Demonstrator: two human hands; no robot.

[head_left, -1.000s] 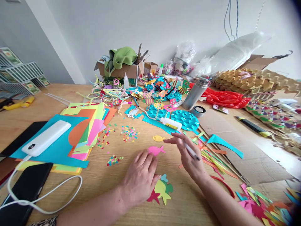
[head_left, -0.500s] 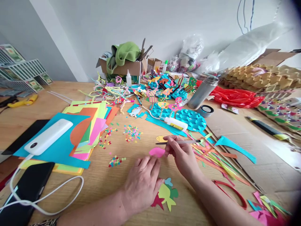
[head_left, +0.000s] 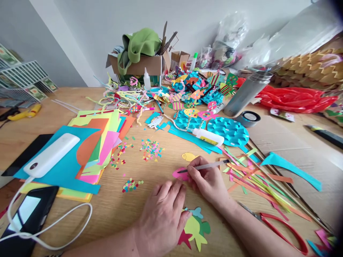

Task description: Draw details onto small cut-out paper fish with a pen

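My right hand (head_left: pixel 205 178) is closed round a slim pen (head_left: pixel 209 165). The pen's dark tip touches a pink paper fish shape (head_left: pixel 179 174) lying on the table. My left hand (head_left: pixel 163 210) lies flat, fingers stretched out, its fingertips at the near edge of the pink shape. Under its thumb side are several cut paper fish, one of them a yellow-green fish (head_left: pixel 193 228), overlapping with red, green and blue ones. Just beyond the pen is a yellow paper fish (head_left: pixel 189 156) with a drawn face, partly covered by my right hand.
Confetti (head_left: pixel 151 149) and small paper dots (head_left: pixel 132 185) lie left of my hands. A glue bottle (head_left: pixel 208 137), blue textured discs (head_left: pixel 227 131) and a steel flask (head_left: pixel 248 93) stand beyond. Red-handled scissors (head_left: pixel 284 228) lie at right. Coloured paper (head_left: pixel 92 125) and a power bank (head_left: pixel 52 154) are left.
The pen has swung down from above the yellow fish, and its tip now meets the pink shape. My left hand stays nearly in place. The view has shifted slightly.
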